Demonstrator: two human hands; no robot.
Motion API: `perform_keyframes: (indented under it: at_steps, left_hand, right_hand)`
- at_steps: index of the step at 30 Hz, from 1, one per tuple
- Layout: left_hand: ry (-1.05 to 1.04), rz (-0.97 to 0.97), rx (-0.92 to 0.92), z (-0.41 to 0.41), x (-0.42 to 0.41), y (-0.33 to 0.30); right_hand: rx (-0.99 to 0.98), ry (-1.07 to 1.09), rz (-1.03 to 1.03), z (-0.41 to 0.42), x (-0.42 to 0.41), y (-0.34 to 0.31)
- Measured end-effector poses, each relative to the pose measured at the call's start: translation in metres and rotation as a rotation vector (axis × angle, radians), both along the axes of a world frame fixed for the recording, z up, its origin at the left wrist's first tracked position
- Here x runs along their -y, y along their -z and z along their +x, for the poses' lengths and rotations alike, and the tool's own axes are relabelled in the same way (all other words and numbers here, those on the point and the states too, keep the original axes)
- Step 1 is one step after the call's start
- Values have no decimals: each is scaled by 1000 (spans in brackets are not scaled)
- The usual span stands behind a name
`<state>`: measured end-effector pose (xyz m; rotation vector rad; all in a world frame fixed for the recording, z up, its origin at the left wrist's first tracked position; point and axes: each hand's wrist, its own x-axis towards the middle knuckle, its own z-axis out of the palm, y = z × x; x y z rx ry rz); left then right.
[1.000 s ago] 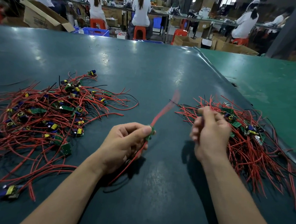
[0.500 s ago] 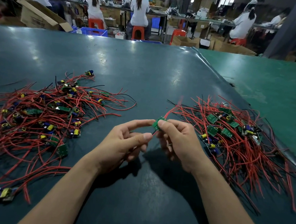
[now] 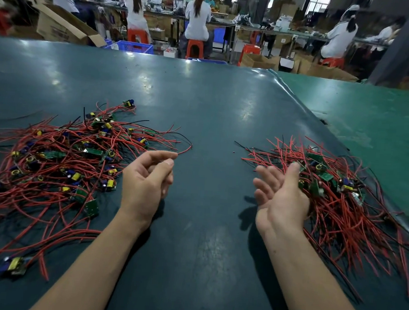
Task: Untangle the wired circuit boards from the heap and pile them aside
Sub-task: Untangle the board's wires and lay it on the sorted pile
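Judging by the empty hands, one board has just been dealt with and the next pick is due: the left hand (image 3: 148, 182) hovers just right of the tangled heap (image 3: 59, 169) with fingers loosely curled round nothing, while the right hand (image 3: 280, 196), fingers spread and relaxed, holds nothing and rests against the left edge of the sorted pile (image 3: 336, 200), well right of the heap. The next move calls for pinching one board (image 3: 91, 207) at the heap's near edge and drawing it out along its wires. The pile's red wires lie roughly parallel, near-to-far, fanning a little, whereas the heap's run every way
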<state>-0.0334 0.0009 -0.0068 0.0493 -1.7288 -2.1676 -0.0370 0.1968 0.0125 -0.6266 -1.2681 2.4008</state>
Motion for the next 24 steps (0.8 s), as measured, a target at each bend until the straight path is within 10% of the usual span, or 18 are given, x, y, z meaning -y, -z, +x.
perform_keyframes:
  at_steps: [9, 13, 17, 24]
  left_hand:
    - [-579, -1016, -355, 5, 4, 6]
    - [-880, -1195, 43, 5, 20, 4]
    - [-759, -1239, 458, 5, 29, 5]
    - [-724, -1217, 487, 0, 36, 5]
  right_hand:
    - [87, -158, 58, -5, 6, 5]
    - [74, -215, 150, -6, 10, 6]
    - [42, -268, 237, -5, 15, 8]
    - [45, -304, 251, -4, 15, 7]
